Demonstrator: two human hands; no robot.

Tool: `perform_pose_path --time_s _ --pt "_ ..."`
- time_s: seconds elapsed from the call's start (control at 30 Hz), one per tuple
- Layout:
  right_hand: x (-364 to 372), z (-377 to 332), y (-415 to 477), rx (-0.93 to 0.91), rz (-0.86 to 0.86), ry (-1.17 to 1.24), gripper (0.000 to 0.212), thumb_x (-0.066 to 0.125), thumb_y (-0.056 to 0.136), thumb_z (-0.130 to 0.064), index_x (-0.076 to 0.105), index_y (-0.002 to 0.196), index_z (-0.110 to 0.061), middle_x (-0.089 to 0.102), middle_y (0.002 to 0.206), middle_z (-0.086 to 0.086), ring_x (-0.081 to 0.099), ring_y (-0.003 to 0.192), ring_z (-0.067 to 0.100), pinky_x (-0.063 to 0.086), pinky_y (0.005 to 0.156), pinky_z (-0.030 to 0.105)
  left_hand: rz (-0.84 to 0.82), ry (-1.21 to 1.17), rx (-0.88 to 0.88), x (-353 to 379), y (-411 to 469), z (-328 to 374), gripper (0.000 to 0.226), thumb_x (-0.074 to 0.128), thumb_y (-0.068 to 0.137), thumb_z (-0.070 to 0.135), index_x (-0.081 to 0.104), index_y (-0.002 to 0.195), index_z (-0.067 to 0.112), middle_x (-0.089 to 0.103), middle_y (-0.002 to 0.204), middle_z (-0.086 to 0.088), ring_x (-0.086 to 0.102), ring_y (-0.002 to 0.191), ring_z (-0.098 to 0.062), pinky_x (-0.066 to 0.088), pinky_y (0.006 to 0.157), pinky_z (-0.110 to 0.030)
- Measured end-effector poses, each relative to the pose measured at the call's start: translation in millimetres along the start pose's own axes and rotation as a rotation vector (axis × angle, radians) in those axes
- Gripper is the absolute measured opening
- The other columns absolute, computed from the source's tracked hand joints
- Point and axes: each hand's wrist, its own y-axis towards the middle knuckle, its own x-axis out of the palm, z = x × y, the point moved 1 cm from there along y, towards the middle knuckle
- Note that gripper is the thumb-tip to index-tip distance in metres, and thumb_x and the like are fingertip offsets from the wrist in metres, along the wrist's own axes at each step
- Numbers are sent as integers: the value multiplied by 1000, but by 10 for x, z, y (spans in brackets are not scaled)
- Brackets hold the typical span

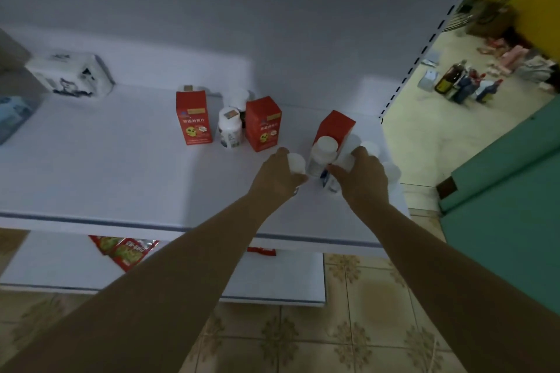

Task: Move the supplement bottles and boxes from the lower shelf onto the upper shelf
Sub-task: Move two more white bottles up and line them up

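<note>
Both my hands are on the white upper shelf (pixel 121 179). My left hand (pixel 277 177) grips a white-capped bottle (pixel 296 163). My right hand (pixel 360 179) grips another white bottle (pixel 344 165) beside it. Between them stands a third white bottle (pixel 322 154), in front of a red box (pixel 335 127). More white caps (pixel 370 148) show behind my right hand. Farther left stand two red boxes (pixel 194 119) (pixel 263 124) with a white bottle (pixel 230 130) between them. On the lower shelf (pixel 272 288), red packets (pixel 127 251) lie partly hidden.
A white printed box (pixel 72 74) sits at the upper shelf's back left and a bluish pack (pixel 12 118) at the far left edge. The slotted shelf upright (pixel 424 48) bounds the right side. Bottles (pixel 460 85) stand on the floor beyond, next to a green surface (pixel 509 191).
</note>
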Motion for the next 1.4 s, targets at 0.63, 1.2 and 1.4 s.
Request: perform_pose_path --time_s 0.63,1.2,1.4 --pt "-950 -669 -929 34 -533 1214 20 57 90 -23 63 103 -10 67 97 10 66 84 24 58 74 33 -86 -860 19 -1122 -1179 357 25 61 88 36 57 111 26 65 109 -1 64 97 -20 52 93 -40" --pt "-2285 -2615 -3452 -397 -516 1137 45 51 94 -35 52 131 -9 65 121 16 64 109 32 55 87 48 -126 -743 374 -3267 -3683 793 49 59 86 46 57 123 15 72 106 -8 71 86 -23 60 72 -35" --pt "-2466 -3007 -3882 -533 -566 1157 23 51 95 -24 63 108 -11 73 101 9 71 92 23 56 86 41 -47 -763 469 -3762 -4180 784 38 59 88 41 60 115 14 72 75 -1 69 64 -16 57 67 -28"
